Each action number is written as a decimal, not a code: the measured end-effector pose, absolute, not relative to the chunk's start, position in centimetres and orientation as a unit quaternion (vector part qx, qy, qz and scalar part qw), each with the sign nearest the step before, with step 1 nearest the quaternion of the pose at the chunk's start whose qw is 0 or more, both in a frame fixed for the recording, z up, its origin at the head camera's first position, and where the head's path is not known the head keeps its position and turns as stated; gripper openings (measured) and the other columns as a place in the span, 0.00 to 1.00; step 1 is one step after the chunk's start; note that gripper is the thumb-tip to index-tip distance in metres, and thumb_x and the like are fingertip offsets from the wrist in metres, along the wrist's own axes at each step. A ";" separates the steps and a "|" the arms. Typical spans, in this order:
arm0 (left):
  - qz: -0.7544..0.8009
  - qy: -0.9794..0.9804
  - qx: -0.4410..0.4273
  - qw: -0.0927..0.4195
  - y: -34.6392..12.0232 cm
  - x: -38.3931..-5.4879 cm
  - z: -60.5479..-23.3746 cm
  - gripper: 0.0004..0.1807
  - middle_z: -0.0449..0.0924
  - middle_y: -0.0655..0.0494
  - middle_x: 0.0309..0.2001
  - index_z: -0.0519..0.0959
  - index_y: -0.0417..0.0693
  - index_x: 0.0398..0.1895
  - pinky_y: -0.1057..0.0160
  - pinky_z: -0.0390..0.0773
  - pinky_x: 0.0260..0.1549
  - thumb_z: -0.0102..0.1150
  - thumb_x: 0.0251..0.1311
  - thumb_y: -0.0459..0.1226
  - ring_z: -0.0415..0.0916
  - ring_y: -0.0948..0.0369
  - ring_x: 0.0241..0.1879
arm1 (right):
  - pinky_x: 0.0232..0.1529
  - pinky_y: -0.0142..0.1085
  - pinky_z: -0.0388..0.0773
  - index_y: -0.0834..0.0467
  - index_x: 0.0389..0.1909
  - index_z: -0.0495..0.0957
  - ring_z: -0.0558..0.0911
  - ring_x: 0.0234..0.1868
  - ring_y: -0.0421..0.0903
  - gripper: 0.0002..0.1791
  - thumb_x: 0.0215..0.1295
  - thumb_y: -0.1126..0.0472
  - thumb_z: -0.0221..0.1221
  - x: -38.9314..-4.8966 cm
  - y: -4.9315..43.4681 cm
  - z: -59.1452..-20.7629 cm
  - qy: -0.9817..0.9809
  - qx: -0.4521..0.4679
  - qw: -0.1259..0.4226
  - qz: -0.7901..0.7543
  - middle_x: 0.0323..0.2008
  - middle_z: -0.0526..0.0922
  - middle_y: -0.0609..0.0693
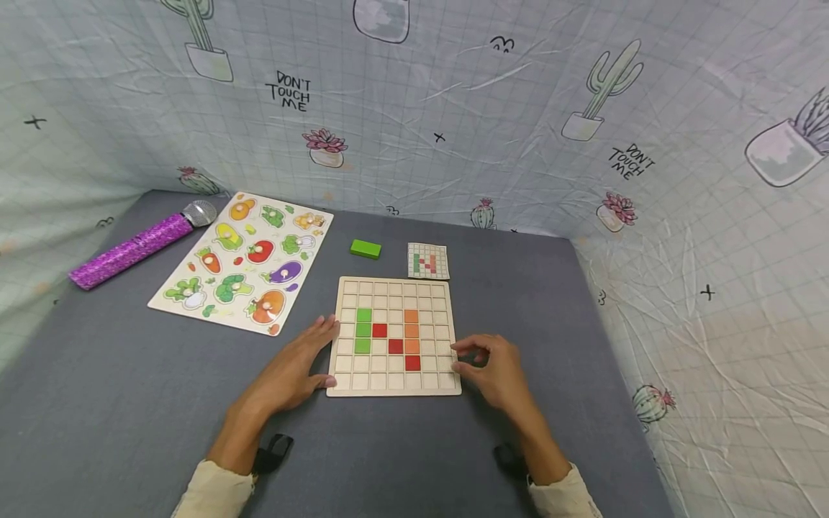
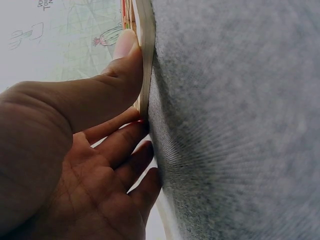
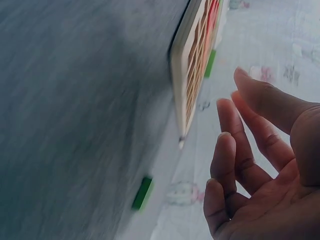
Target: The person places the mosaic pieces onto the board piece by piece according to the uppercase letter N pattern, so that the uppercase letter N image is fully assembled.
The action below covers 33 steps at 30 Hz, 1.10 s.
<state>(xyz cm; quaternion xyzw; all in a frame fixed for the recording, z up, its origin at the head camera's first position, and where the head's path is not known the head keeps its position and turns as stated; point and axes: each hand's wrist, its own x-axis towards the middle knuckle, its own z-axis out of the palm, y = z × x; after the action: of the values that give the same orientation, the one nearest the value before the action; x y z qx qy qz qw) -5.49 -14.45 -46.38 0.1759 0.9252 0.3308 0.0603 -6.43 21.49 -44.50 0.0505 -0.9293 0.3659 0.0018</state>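
A square wooden grid board lies on the grey table, with green tiles, red tiles and orange tiles in its cells. My left hand touches the board's left edge, its fingers straight and the thumb near the front corner; the left wrist view shows that thumb against the board's side. At the right edge, my right hand has its fingertips overlapping the rim in the head view. Thumb and bent fingers stand apart with nothing between them in the right wrist view.
Behind the board are a bright green block and a small pattern card. A vegetable puzzle board and a glittery purple microphone lie at left. The right wrist view also shows a dark green block. Printed cloth surrounds the table.
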 end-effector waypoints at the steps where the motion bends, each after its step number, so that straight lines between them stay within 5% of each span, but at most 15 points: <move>1: 0.330 0.925 0.175 0.062 -14.4 -5.5 -46.4 0.51 0.58 0.39 0.83 0.63 0.35 0.80 0.33 0.59 0.78 0.80 0.54 0.31 0.52 0.37 0.84 | 0.40 0.33 0.77 0.52 0.41 0.92 0.80 0.35 0.44 0.16 0.51 0.65 0.81 -6.4 21.9 -44.6 -0.931 0.048 0.005 0.363 0.37 0.91 0.48; 18: 0.321 0.928 0.174 0.068 -14.3 -5.4 -46.4 0.51 0.57 0.39 0.83 0.63 0.35 0.81 0.34 0.60 0.78 0.80 0.54 0.31 0.52 0.38 0.84 | 0.39 0.35 0.75 0.53 0.46 0.92 0.81 0.35 0.46 0.19 0.51 0.66 0.81 -6.1 27.8 -44.6 -0.954 0.007 0.020 0.299 0.43 0.92 0.52; 33: 0.319 0.930 0.169 0.070 -14.4 -5.4 -46.4 0.52 0.57 0.40 0.84 0.62 0.35 0.81 0.34 0.59 0.78 0.80 0.54 0.31 0.51 0.38 0.84 | 0.40 0.41 0.76 0.56 0.46 0.91 0.82 0.35 0.46 0.19 0.52 0.66 0.80 -6.8 27.7 -45.2 -0.964 0.005 -0.003 0.264 0.39 0.90 0.53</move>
<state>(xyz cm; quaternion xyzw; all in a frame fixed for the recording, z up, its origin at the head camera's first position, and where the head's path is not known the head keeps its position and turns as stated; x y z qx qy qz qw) -5.44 -14.41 -46.37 0.1690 0.9299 0.3190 0.0702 -6.80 27.74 -45.16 0.0054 -0.9645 0.2641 -0.0033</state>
